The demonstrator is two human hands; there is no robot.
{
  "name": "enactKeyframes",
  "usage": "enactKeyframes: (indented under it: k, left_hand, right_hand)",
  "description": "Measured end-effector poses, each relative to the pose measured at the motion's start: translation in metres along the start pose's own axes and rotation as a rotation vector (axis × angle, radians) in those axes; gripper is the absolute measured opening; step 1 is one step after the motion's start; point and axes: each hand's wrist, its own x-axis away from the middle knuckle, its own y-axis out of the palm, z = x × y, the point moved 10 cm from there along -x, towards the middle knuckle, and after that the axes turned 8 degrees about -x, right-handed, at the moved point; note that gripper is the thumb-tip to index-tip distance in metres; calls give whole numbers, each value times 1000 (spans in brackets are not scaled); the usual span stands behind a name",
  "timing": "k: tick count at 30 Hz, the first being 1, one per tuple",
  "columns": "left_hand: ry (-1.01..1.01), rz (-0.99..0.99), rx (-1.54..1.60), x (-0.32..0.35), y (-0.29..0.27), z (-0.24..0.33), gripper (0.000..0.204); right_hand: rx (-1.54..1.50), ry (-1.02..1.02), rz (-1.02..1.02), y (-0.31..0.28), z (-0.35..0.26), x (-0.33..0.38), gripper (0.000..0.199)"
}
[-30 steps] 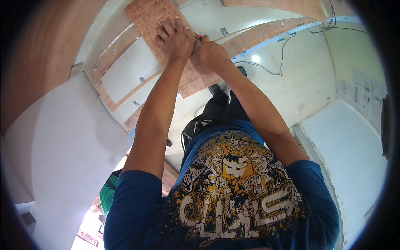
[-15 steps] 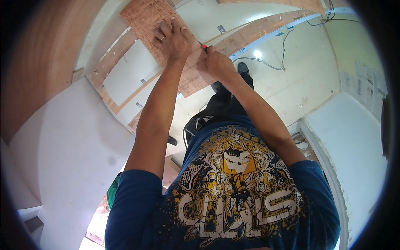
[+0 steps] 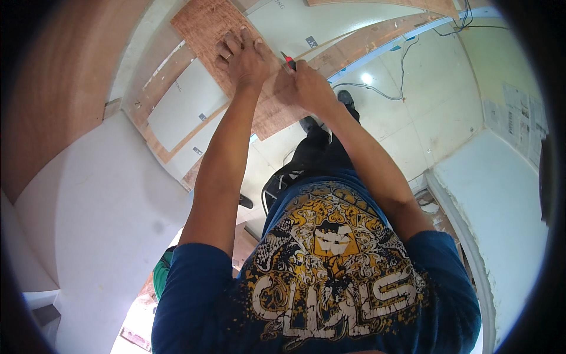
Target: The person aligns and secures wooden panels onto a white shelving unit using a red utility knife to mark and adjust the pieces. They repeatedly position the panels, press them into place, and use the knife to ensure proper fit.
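Observation:
A reddish-brown plywood strip [image 3: 203,29] lies slantwise over pale sheets. My left hand [image 3: 244,62] is flat on it, fingers spread and a ring on one of them. By the strip's right edge, my right hand [image 3: 312,88] is closed round a red and black utility knife [image 3: 289,61]. Its narrow tip points up and to the left, close to the edge. The hand hides most of the handle, and I cannot tell whether the tip touches the wood.
Pale sheets with wooden edging [image 3: 183,106] lie under the strip. A grey cable [image 3: 377,94] runs over the tiled floor [image 3: 436,112] at right. White curved panels [image 3: 100,218] stand at left. Someone's green sleeve [image 3: 161,271] shows at lower left.
My right hand has shifted slightly, and more of the knife's red part and tip shows. My left hand stays pressed on the strip.

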Motion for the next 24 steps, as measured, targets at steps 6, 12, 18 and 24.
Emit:
enactKeyframes:
  k: [6,12,18,24]
  left_hand:
    - [-16,-29,89,2,4,-3,64]
    - [-7,-17,82,4,4,-2,63]
    - [-5,-11,50,4,1,-2,62]
    - [11,19,30,1,0,0,63]
  right_hand:
    - [-39,-27,-48,19,-3,-31,44]
    - [19,5,-43,27,-4,-44,51]
    - [96,-1,-110,28,-7,-42,50]
    - [94,13,-122,31,4,-39,48]
